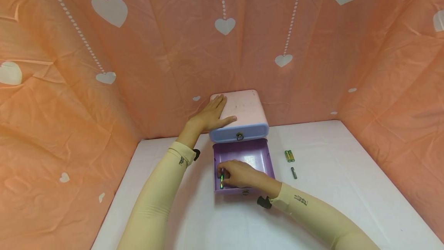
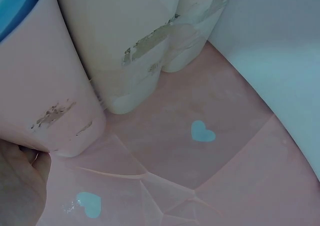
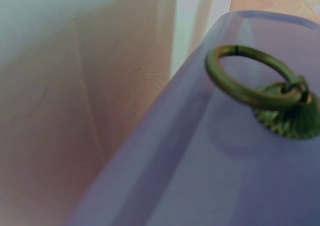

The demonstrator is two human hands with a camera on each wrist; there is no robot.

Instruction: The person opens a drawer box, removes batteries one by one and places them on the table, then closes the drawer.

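My left hand (image 1: 212, 115) rests with fingers spread on the top of a pink drawer box (image 1: 244, 107); part of it appears at the lower left of the left wrist view. This box has a light blue upper drawer front (image 1: 225, 135) with a ring pull. Below, a purple drawer (image 1: 243, 149) is pulled out towards me. Inside its front left corner, my right hand (image 1: 239, 173) pinches a green battery (image 1: 222, 181) between thumb and fingers. A brass ring pull (image 3: 250, 93) on the purple drawer front fills much of the right wrist view.
To the right of the drawer, a pair of green and gold batteries (image 1: 289, 156) lies on the white table (image 1: 322, 188), with a single darker battery (image 1: 293, 173) nearer me. An orange curtain (image 1: 180, 49) with white hearts stands behind and at both sides.
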